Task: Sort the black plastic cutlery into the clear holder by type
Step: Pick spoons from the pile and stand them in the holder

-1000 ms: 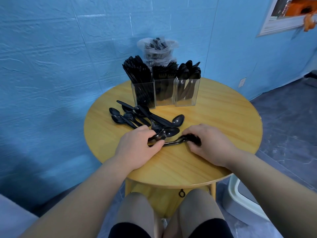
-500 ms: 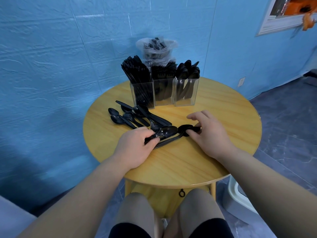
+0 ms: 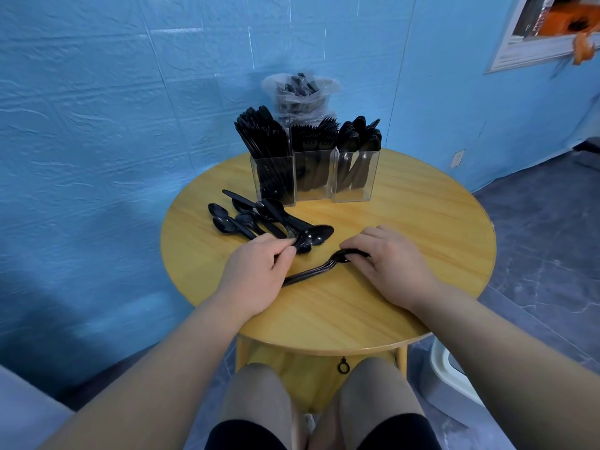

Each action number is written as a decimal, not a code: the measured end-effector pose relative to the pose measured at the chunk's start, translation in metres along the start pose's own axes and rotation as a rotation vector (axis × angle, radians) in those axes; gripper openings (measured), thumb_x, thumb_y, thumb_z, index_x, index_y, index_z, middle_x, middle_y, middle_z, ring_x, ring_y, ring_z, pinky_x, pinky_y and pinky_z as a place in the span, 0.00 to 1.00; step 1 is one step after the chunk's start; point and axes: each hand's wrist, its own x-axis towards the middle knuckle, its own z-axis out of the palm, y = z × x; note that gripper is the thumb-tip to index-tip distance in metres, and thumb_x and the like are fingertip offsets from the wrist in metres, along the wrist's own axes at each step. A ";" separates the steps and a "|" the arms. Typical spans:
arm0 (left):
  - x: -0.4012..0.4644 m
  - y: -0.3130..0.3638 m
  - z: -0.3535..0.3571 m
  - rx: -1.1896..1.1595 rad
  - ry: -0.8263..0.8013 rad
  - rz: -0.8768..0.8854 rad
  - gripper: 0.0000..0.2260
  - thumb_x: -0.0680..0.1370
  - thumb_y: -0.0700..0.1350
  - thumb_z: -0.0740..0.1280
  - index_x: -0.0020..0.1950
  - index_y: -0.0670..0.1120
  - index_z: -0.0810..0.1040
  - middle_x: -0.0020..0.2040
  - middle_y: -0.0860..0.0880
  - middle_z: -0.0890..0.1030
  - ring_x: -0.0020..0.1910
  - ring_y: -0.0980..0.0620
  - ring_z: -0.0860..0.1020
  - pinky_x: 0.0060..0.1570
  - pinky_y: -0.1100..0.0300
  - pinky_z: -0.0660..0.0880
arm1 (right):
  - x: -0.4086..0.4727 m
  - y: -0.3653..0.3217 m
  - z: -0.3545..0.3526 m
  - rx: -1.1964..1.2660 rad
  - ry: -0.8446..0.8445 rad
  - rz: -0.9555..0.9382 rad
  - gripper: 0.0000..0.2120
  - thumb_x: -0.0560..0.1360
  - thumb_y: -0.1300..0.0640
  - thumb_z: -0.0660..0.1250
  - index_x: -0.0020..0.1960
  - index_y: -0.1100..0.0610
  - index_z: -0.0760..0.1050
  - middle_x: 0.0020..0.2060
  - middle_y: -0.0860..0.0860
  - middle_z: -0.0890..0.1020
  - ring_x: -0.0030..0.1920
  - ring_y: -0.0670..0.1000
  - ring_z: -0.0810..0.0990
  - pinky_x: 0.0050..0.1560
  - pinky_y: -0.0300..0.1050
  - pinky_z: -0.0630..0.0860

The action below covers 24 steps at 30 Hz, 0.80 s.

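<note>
So the loose black cutlery sits in a messy pile (image 3: 259, 219) on the left-middle of the round wooden table (image 3: 406, 222), mostly spoons as far as I can tell, with one long handle sticking out toward the far left. The left hand (image 3: 256, 274) is at the near end of that pile, fingers curled and pinching a spoon (image 3: 313, 237) right by its bowl. The right hand (image 3: 389, 264) is just to the right, fingers curled down over the head end of a small nested stack of cutlery (image 3: 311, 271) whose handles run back toward the left hand (can't make out if they're forks or spoons, the heads are under the fingers).

At the far side of the table stands the clear holder (image 3: 315, 177) with three compartments: the left one packed with what look like knives, forks in the middle, spoons on the right. Behind it is a plastic bag (image 3: 300, 92) with more black pieces inside, too blurry to sort out. Blue wall (image 3: 97, 125) behind everything, grey floor on the right, and the person's knees are poking in under the near table edge.
</note>
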 end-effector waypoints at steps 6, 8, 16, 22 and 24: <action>-0.002 0.003 0.000 0.036 -0.068 0.038 0.15 0.82 0.48 0.57 0.66 0.53 0.76 0.48 0.56 0.77 0.46 0.56 0.75 0.45 0.58 0.73 | 0.006 -0.024 0.006 0.084 0.085 0.117 0.06 0.75 0.55 0.69 0.48 0.57 0.75 0.38 0.49 0.78 0.38 0.51 0.75 0.39 0.45 0.72; -0.002 0.002 0.001 0.053 -0.078 0.061 0.15 0.82 0.47 0.56 0.66 0.53 0.76 0.47 0.57 0.77 0.47 0.56 0.75 0.44 0.60 0.72 | 0.007 -0.027 0.007 0.099 0.105 0.160 0.08 0.74 0.54 0.70 0.45 0.57 0.73 0.36 0.46 0.73 0.36 0.50 0.73 0.38 0.44 0.71; -0.003 0.006 0.001 0.136 -0.186 0.179 0.17 0.79 0.57 0.59 0.66 0.57 0.74 0.47 0.58 0.73 0.49 0.57 0.71 0.47 0.57 0.73 | 0.009 -0.024 0.009 0.150 0.069 0.172 0.09 0.74 0.53 0.69 0.54 0.53 0.76 0.43 0.45 0.76 0.40 0.47 0.74 0.42 0.40 0.71; -0.009 0.010 0.000 0.220 -0.002 0.127 0.14 0.80 0.57 0.58 0.60 0.55 0.77 0.48 0.58 0.77 0.45 0.57 0.76 0.39 0.62 0.71 | 0.008 -0.024 0.007 0.222 0.123 0.210 0.05 0.74 0.54 0.70 0.49 0.54 0.80 0.41 0.46 0.80 0.36 0.38 0.71 0.39 0.25 0.66; -0.010 0.013 -0.001 0.256 0.005 0.127 0.14 0.80 0.58 0.57 0.59 0.54 0.76 0.49 0.57 0.78 0.45 0.57 0.77 0.38 0.62 0.71 | 0.007 -0.026 0.004 0.258 0.108 0.244 0.09 0.75 0.54 0.68 0.55 0.53 0.80 0.46 0.47 0.82 0.39 0.40 0.74 0.43 0.25 0.66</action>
